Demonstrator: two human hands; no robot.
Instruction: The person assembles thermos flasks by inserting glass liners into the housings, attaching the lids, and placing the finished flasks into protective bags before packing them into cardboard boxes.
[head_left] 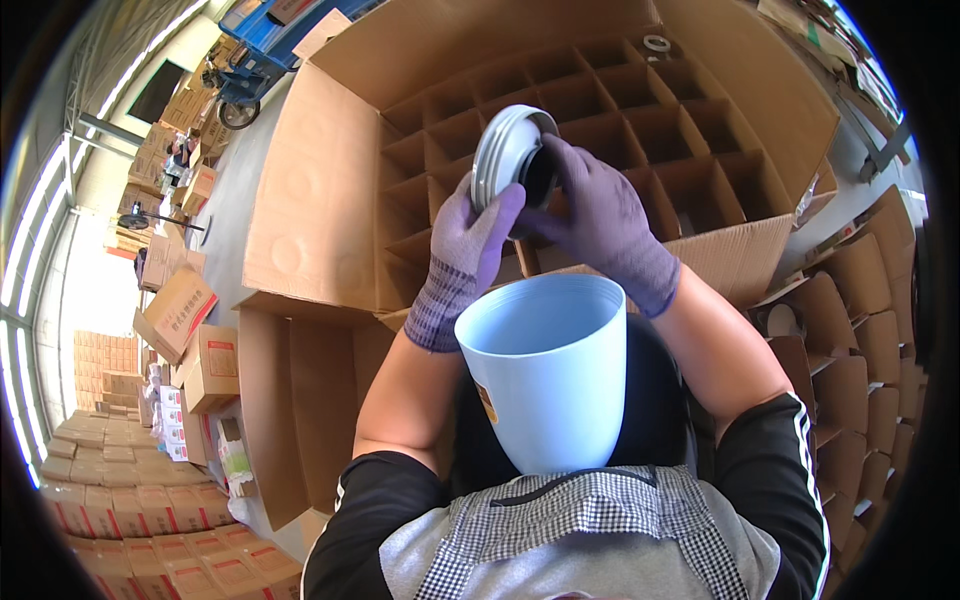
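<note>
In purple-grey knit gloves, both my hands are raised in front of me at a round grey screw lid [503, 150], tilted on its edge. My left hand [468, 240] grips its lower left side, with the thumb against the near face. My right hand [605, 215] has its fingers closed at the lid's dark inner part [540, 178]; its fingertips are partly hidden and slightly blurred. Below the hands, a light blue tapered plastic container [545, 385] stands open-mouthed between my legs, with thread rings inside its rim and a small label on its left side.
Just beyond my hands is a large open carton [310, 190] with cardboard dividers; a small ring-shaped piece [656, 44] sits at its far corner. More divided cardboard [840, 400] stands at the right. Stacked cartons [130, 500] fill the left, and a blue cart [255, 70] is parked far off.
</note>
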